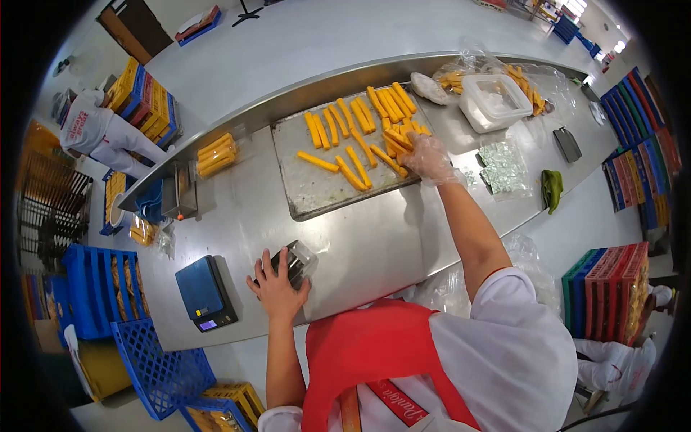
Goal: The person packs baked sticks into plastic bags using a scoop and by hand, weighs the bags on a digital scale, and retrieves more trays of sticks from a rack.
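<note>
My left hand [279, 289], bare with fingers apart, has its thumb and index finger around a small dark metal container [294, 263] with clear plastic at its mouth. The container lies tilted on the steel table. On the worn metal tray [309, 198], my right hand [430, 160] in a clear plastic glove is closed on yellow sticks [397, 140] at the right side. Its fingertips are partly hidden among the sticks. More yellow sticks [356, 167] lie across the tray, some in rows, others at angles.
A digital scale [201, 289] sits at the left. Packed sticks [216, 155] lie near a metal box [178, 196]. At right are a white tub [497, 104], small sachets [504, 169] and a green cloth [552, 189]. Crates [604, 291] and a co-worker [108, 129] stand around the table.
</note>
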Motion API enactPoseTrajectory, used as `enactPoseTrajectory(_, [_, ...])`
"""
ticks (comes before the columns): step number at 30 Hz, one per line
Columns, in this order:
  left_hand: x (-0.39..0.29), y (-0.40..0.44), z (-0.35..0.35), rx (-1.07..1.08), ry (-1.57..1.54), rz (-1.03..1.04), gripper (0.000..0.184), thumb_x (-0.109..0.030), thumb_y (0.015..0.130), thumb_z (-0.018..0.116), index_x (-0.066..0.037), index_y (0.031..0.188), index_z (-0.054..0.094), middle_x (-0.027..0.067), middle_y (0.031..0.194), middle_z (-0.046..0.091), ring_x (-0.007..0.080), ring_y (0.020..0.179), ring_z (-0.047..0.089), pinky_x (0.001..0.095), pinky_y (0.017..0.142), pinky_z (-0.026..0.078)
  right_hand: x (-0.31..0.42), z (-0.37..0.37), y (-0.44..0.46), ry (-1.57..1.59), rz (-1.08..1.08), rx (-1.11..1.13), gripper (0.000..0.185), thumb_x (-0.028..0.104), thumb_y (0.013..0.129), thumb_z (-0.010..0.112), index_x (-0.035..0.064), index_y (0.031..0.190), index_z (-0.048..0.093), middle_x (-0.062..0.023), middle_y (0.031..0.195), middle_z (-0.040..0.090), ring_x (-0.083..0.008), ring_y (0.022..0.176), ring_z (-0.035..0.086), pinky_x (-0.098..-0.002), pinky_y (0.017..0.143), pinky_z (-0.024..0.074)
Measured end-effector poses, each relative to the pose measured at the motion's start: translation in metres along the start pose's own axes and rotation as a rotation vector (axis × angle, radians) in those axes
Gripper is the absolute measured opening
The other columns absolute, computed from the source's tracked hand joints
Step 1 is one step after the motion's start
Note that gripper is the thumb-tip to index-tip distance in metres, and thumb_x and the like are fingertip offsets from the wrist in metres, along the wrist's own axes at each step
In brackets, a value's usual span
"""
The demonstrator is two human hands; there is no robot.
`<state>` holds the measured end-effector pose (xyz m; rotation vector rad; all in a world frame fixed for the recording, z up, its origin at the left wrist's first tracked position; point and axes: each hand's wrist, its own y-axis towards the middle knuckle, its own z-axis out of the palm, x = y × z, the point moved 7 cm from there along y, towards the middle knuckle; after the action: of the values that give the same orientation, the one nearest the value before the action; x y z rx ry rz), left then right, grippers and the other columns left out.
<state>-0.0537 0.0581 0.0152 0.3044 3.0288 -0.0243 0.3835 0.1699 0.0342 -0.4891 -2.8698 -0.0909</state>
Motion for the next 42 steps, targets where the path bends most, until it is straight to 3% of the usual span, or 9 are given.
enactPoseTrajectory(10, [-0.003, -0.002, -0.009, 0.035, 0.008, 0.217, 0.089, -0.035, 0.068, 0.078, -0.040, 0.148, 0.040, 0.0115, 0.156, 0.031, 0.0435, 0.136, 0.033, 0.0735, 0.105, 0.022, 0.072, -0.010, -0.028, 0.133, 0.076, 0.197, 0.043, 0.040, 0.083, 0.064, 0.0051, 0.107, 0.067, -0.0198, 0.104, 0.071, -0.0325, 0.104, 0.067, -0.0423, 0.089, 0.0533])
enactPoseTrajectory(14, [-0.004, 0.004, -0.005, 0.041, 0.005, 0.200, 0.087, -0.033, 0.068, 0.079, -0.041, 0.146, 0.041, 0.0101, 0.155, 0.033, 0.0433, 0.136, 0.034, 0.0741, 0.104, 0.023, 0.154, 0.043, -0.065, 0.078, -0.480, 0.009, 0.036, 0.039, 0.086, 0.064, 0.0081, 0.105, 0.068, -0.0183, 0.101, 0.069, -0.0355, 0.096, 0.066, -0.0412, 0.083, 0.0531])
enactPoseTrajectory(15, [-0.005, 0.005, -0.005, 0.057, -0.022, 0.189, 0.083, -0.034, 0.068, 0.079, -0.034, 0.144, 0.044, 0.0107, 0.154, 0.034, 0.0429, 0.136, 0.034, 0.0732, 0.106, 0.022, 0.168, 0.055, -0.073, 0.051, -0.587, -0.055, 0.036, 0.039, 0.086, 0.064, 0.0083, 0.104, 0.068, -0.0179, 0.100, 0.069, -0.0359, 0.094, 0.066, -0.0412, 0.082, 0.0530])
enactPoseTrajectory(19, [0.010, 0.007, 0.006, 0.034, -0.201, 0.132, 0.069, -0.035, 0.064, 0.082, -0.011, 0.122, 0.054, 0.0158, 0.150, 0.037, 0.0420, 0.138, 0.034, 0.0700, 0.110, 0.019, 0.167, 0.054, -0.063, 0.218, -0.390, -0.253, 0.033, 0.032, 0.083, 0.068, 0.0057, 0.102, 0.068, -0.0163, 0.097, 0.067, -0.0363, 0.089, 0.065, -0.0422, 0.079, 0.0526])
enactPoseTrajectory(26, [0.028, -0.018, -0.013, -0.112, -0.073, 0.051, 0.075, -0.043, 0.058, 0.086, -0.007, 0.116, 0.054, 0.0183, 0.146, 0.041, 0.0423, 0.141, 0.029, 0.0621, 0.113, 0.022, 0.007, 0.024, -0.040, 0.237, 0.190, -0.341, 0.041, 0.028, 0.080, 0.075, -0.0011, 0.107, 0.066, -0.0240, 0.103, 0.066, -0.0402, 0.102, 0.061, -0.0460, 0.088, 0.0512])
enactPoseTrajectory(33, [0.022, -0.016, -0.004, -0.181, -0.291, 0.074, 0.075, -0.040, 0.058, 0.085, -0.006, 0.116, 0.053, 0.0215, 0.144, 0.042, 0.0455, 0.139, 0.030, 0.0543, 0.113, 0.030, -0.029, 0.044, -0.025, 0.320, 0.238, -0.200, 0.048, 0.030, 0.082, 0.074, -0.0027, 0.114, 0.060, -0.0298, 0.121, 0.056, -0.0426, 0.110, 0.058, -0.0464, 0.092, 0.0489])
enactPoseTrajectory(36, [0.013, -0.013, -0.004, -0.196, -0.297, 0.112, 0.075, -0.038, 0.057, 0.085, -0.006, 0.117, 0.052, 0.0223, 0.142, 0.043, 0.0459, 0.137, 0.032, 0.0542, 0.112, 0.031, -0.033, 0.038, -0.023, 0.337, 0.226, -0.357, 0.044, 0.033, 0.083, 0.073, -0.0023, 0.107, 0.063, -0.0274, 0.110, 0.063, -0.0404, 0.105, 0.062, -0.0465, 0.089, 0.0500])
enactPoseTrajectory(39, [0.006, -0.013, -0.004, -0.213, -0.299, 0.120, 0.075, -0.035, 0.057, 0.085, -0.006, 0.118, 0.052, 0.0223, 0.141, 0.044, 0.0459, 0.136, 0.033, 0.0538, 0.111, 0.032, -0.016, 0.037, -0.034, 0.400, 0.375, -0.181, 0.037, 0.034, 0.085, 0.072, -0.0009, 0.096, 0.067, -0.0238, 0.095, 0.069, -0.0377, 0.097, 0.066, -0.0451, 0.085, 0.0518])
enactPoseTrajectory(42, [0.006, -0.013, -0.006, -0.216, -0.315, 0.115, 0.073, -0.033, 0.057, 0.085, -0.006, 0.117, 0.052, 0.0218, 0.141, 0.044, 0.0457, 0.136, 0.033, 0.0534, 0.111, 0.032, 0.020, 0.052, -0.043, 0.218, 0.133, -0.124, 0.034, 0.035, 0.087, 0.069, 0.0003, 0.088, 0.070, -0.0205, 0.084, 0.071, -0.0355, 0.086, 0.069, -0.0442, 0.081, 0.0533])
